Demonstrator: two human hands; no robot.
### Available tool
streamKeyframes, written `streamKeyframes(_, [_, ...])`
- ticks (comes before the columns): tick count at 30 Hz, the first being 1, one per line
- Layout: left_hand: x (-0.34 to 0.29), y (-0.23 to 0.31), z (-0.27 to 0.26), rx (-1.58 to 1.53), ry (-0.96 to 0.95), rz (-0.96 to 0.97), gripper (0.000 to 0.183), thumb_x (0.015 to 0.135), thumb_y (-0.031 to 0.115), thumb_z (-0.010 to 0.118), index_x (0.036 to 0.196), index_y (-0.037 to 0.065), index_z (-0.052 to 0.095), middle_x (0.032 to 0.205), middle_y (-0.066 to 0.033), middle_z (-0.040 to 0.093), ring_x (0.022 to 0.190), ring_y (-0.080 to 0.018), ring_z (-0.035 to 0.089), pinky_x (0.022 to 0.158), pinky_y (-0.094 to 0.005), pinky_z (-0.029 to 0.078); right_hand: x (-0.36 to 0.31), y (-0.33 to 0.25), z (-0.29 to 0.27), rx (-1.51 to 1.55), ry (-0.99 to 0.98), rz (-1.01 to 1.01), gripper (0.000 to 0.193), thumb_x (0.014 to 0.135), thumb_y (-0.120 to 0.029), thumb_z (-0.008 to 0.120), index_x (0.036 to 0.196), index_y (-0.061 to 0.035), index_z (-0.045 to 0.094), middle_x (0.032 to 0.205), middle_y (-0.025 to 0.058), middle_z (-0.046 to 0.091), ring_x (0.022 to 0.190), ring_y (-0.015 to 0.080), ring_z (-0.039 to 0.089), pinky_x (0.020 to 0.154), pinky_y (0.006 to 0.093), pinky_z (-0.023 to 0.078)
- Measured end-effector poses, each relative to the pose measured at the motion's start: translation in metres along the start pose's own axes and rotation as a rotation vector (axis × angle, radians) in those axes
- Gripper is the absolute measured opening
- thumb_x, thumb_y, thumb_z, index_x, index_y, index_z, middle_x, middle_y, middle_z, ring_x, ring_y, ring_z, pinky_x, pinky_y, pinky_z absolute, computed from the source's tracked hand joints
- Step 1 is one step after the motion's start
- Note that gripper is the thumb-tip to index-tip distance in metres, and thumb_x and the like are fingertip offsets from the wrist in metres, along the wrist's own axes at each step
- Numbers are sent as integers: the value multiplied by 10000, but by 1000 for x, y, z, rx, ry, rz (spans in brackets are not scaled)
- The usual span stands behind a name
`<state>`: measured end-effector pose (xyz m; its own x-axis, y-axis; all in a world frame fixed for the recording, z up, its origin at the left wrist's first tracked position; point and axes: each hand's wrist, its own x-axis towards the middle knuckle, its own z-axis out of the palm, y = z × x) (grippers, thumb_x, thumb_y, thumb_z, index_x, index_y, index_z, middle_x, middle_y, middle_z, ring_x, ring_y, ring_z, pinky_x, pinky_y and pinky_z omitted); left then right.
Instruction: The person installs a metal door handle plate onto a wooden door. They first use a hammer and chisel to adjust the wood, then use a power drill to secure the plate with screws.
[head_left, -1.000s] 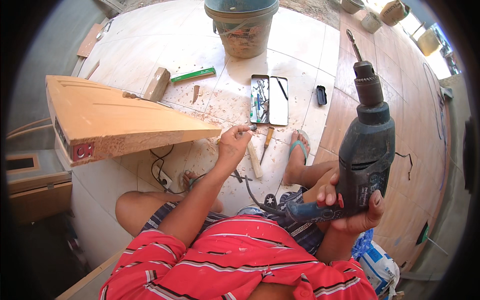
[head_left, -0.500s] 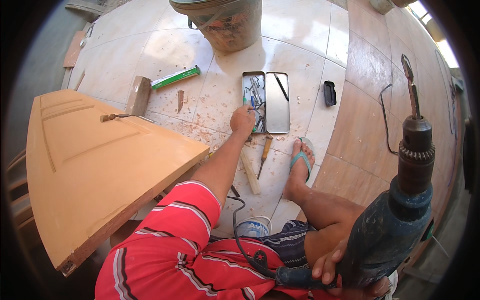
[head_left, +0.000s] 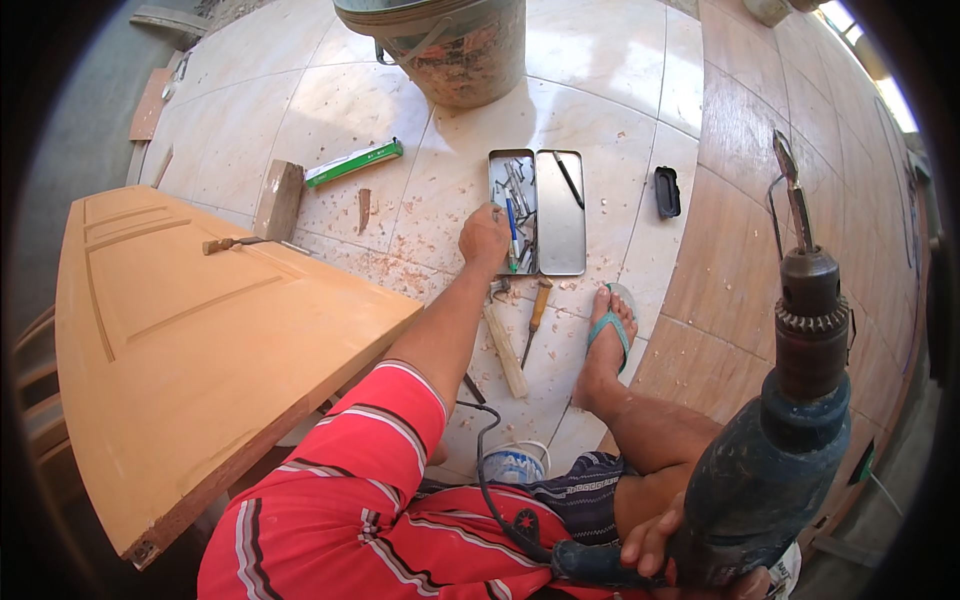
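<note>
My right hand [head_left: 655,540] grips a dark blue electric drill [head_left: 760,480], held upright at the right with a bit [head_left: 792,190] in its chuck. My left hand [head_left: 485,238] reaches over the left edge of an open metal tin [head_left: 563,240]; its fingers are curled, and whatever they hold is hidden. Inside the tin lie small metal pieces and a blue-and-white pen [head_left: 512,225]. A black pencil-like stick [head_left: 568,178] rests in the lid half. Just below the tin lie a wooden-handled chisel [head_left: 538,308] and a wood strip [head_left: 506,355].
A carved wooden door panel [head_left: 220,330] with a brush [head_left: 230,244] on it fills the left. Beyond stand a bucket [head_left: 460,60], a green-and-white box [head_left: 354,163] and a wood block [head_left: 279,200]. A black tray-like case [head_left: 667,192] lies right. The drill's cord [head_left: 482,450] crosses my lap.
The drill has tipped slightly left and lower in view. My left hand has shifted to the tin's left edge, uncovering more of the pen. The whole view has shifted a little.
</note>
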<state>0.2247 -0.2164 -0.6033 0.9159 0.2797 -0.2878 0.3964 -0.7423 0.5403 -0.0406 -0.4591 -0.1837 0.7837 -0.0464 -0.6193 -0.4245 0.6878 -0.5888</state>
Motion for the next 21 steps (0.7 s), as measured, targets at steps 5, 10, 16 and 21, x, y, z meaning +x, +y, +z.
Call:
streamKeyframes(5, [23,1,-2,58,61,12,266,948,253,661,1170,145,760,1107,-169,773,1044,-392,731,911,-487,579,4,0,-1,-3,11,13,840,908,-567,655,1283,168,498,1005,248,642,835,337,691,850,499,542])
streamKeyframes(10, [32,7,-2,19,112,-34,287,932,213,669,1204,156,741,1119,-163,773,1046,-386,734,915,-487,576,4,1,-2,4,34,19,828,904,-555,658,1278,167,502,994,246,644,828,335,691,844,496,545])
streamKeyframes(16, [40,-1,2,-69,79,73,285,931,251,696,1206,198,748,1078,-181,774,1044,-376,735,916,-463,571,5,1,-1,3,51,25,813,900,-540,661,1272,166,507,981,243,646,820,334,692,837,493,550])
streamKeyframes(21, [52,7,9,-76,31,97,307,941,298,690,1226,218,769,1120,-163,775,1068,-363,732,938,-447,565,8,1,0,1,62,31,800,896,-527,664,1267,165,511,970,241,648,813,332,693,831,490,554])
